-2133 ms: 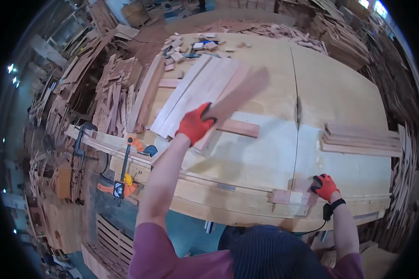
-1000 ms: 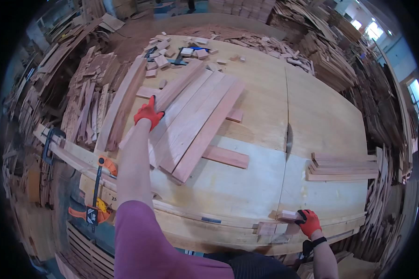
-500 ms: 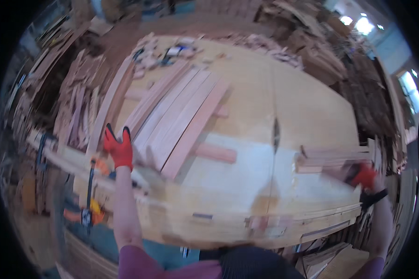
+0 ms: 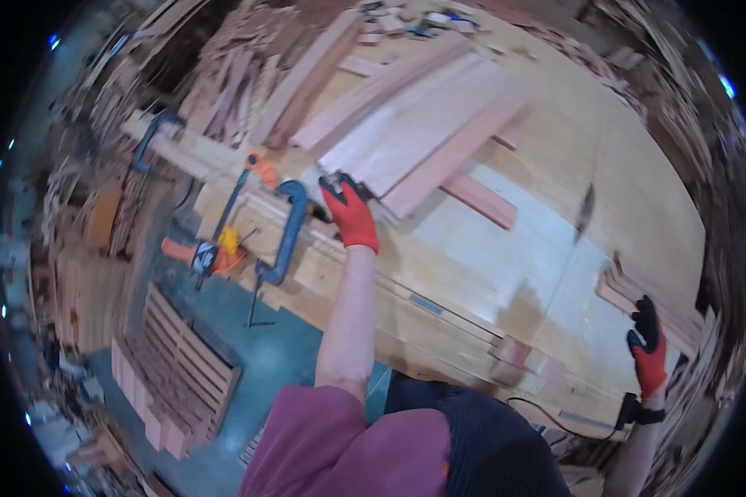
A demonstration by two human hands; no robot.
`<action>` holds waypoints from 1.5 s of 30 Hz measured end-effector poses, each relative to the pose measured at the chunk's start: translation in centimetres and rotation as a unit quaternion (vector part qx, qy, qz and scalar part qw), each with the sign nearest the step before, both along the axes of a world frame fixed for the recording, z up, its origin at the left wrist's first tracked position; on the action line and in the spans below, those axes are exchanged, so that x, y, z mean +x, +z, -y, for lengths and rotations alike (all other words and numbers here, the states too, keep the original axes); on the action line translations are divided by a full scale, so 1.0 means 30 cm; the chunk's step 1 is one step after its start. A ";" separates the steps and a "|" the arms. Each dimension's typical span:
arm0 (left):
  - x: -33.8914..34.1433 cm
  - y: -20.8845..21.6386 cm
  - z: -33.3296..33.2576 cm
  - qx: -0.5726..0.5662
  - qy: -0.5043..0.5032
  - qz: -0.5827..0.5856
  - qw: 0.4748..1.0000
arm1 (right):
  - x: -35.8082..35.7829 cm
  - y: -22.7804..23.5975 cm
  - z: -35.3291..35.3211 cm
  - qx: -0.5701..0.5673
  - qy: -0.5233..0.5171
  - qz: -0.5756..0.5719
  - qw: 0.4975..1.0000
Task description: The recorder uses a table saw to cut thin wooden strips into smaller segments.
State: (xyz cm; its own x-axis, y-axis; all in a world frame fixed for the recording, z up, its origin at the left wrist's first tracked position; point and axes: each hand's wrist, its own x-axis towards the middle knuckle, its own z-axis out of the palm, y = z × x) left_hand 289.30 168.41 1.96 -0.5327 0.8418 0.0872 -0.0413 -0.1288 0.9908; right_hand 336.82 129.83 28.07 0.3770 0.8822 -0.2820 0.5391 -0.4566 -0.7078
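My left hand [image 4: 352,217], in a red glove with black fingertips, reaches to the near ends of several long pale boards [image 4: 427,124] lying side by side on the workbench. Its thumb and fingers are apart at the board ends; a small greyish patch between them is too blurred to name. Far to the right, my right hand [image 4: 651,352], gloved alike and with a black band at the wrist, has its fingers stretched out beside a short stack of wood strips [image 4: 651,306]. Reddish crosspieces [image 4: 481,199] lie under the boards.
A blue C-clamp [image 4: 288,232] and an orange bar clamp [image 4: 215,255] grip the bench's near left edge, with another clamp [image 4: 153,141] farther left. A slatted wooden stack [image 4: 178,369] stands on the teal floor. Wood offcuts [image 4: 389,25] lie at the bench's far end.
The view has swung left and down. My left hand has come to the boards' near ends from beside them. My right hand, blurred before, now shows stretched fingers by the strips.
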 end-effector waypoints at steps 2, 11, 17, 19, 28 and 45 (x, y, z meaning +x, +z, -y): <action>0.109 -0.045 -0.024 -0.001 -0.004 -0.031 1.000 | -0.028 -0.108 0.167 0.018 -0.096 -0.077 0.992; 0.221 -0.159 -0.112 -0.099 0.152 -0.161 0.970 | 0.017 -0.295 0.739 -0.017 -0.343 -0.108 0.933; 0.252 -0.085 -0.037 -0.101 0.010 0.083 0.991 | 0.298 -0.375 0.669 -0.093 -0.141 0.190 0.967; 0.187 -0.047 -0.009 -0.107 -0.024 0.063 0.992 | 0.450 -0.367 0.514 -0.101 -0.069 0.279 0.953; 0.262 0.344 0.721 -0.021 -0.190 -0.092 0.977 | 0.923 -0.463 0.039 -0.159 0.118 0.379 0.904; 0.839 0.476 1.366 -0.068 -0.533 -0.204 0.818 | 1.045 -0.707 -0.031 -0.197 0.115 0.331 0.916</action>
State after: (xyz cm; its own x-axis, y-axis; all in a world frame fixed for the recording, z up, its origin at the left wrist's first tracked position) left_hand 314.48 127.42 16.23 0.5614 0.8255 -0.0588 0.2788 -0.1218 0.9526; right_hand 368.17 130.76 6.87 0.3976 0.8386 -0.3723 0.9044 -0.4267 0.0048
